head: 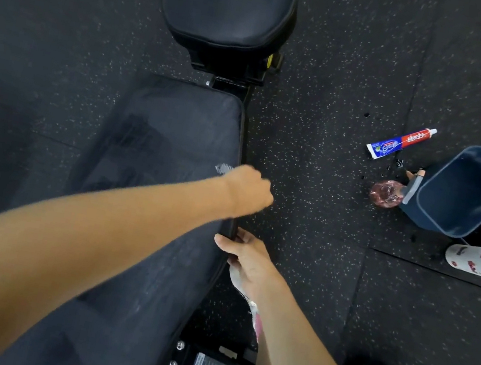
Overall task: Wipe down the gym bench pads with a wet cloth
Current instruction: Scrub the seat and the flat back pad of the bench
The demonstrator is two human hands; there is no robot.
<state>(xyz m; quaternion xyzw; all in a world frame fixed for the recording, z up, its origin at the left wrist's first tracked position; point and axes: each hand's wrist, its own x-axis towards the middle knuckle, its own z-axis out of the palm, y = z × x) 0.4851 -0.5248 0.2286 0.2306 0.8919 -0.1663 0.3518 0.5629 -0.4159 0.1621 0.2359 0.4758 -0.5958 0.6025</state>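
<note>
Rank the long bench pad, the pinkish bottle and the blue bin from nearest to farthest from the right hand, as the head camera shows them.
1. The long bench pad: the right hand grips its right edge.
2. The pinkish bottle: on the floor to the right, against the bin's near side.
3. The blue bin: on the floor beyond the bottle, farther right.

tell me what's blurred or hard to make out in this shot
Head view: the left hand and its forearm are smeared by motion blur; the right hand gripping the edge of the bench pad looks sharper; same view, dim light leaves the black pad low in contrast against the dark floor; the toothpaste tube reads crisp.
</note>
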